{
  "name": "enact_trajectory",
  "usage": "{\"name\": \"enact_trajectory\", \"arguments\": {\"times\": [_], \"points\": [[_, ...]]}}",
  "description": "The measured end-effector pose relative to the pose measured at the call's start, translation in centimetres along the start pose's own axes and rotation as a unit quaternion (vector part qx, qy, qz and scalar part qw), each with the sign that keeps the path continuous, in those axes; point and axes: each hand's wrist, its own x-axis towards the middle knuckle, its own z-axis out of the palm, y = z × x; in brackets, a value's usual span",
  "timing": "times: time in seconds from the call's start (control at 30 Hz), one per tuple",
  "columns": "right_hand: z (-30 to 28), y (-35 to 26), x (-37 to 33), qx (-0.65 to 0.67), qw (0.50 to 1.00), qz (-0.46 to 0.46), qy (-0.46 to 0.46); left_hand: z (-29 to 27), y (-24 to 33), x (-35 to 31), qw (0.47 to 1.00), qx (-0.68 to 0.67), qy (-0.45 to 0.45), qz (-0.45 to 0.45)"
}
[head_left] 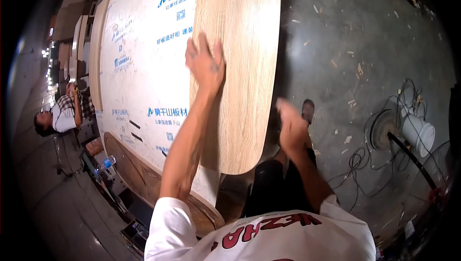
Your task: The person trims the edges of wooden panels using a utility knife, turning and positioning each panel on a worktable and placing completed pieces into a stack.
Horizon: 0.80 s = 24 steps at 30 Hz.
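A long wood-grain board (242, 59) with rounded near corners lies along the right side of a larger white printed sheet (139, 69). My left hand (206, 64) rests across the board's left edge, its fingers spread and partly over the white sheet. Beyond the board's right edge, above the floor, is my right hand (292, 129). It appears apart from the board and is smeared by motion, so its grip does not show.
At left, another person (65, 112) in a white top holds something small. A curved brown panel (139, 169) and a water bottle (106, 163) are at lower left. On the right floor are a white bucket (417, 133), a round fan-like base (382, 129), tangled cables (357, 160) and wood scraps.
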Motion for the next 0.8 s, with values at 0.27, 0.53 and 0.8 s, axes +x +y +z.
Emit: {"name": "enact_trajectory", "arguments": {"times": [0.27, 0.53, 0.8], "points": [[-0.5, -1.3, 15.8, 0.133, 0.990, 0.055, -0.004, -9.8, 0.7, -16.9, 0.965, 0.011, -0.184, -0.189], [-0.8, 2.4, 28.7, 0.068, 0.955, -0.186, -0.220, -5.7, 3.8, -10.3, 0.987, 0.053, -0.147, 0.026], [-5.2, 3.9, 26.3, 0.005, 0.903, -0.261, -0.342, 0.6, 3.9, -3.6, 0.993, 0.065, -0.087, -0.041]]}}
